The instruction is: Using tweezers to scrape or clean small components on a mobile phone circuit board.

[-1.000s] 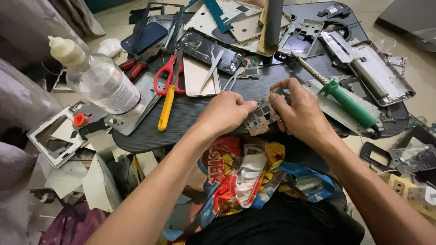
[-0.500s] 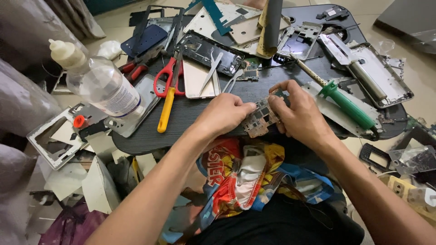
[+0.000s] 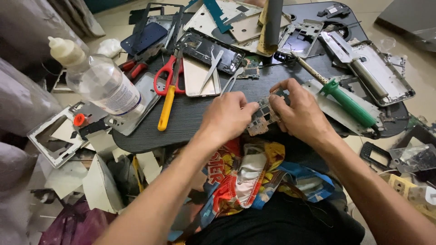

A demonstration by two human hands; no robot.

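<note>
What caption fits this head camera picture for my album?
Both hands, left hand and right hand, hold a small circuit board over a dark tray of phone parts.

Two hands meet over a dark table [image 3: 190,122]. The left hand [image 3: 227,115] and the right hand [image 3: 302,113] both pinch a small circuit board [image 3: 262,117] between them. It looks like a phone part, but it is partly hidden. Red scissors [image 3: 169,75] with a yellow handle lie nearby. A clear bottle [image 3: 102,86] lies on its side, and a green screwdriver [image 3: 347,102] rests just beside the right hand.
</note>
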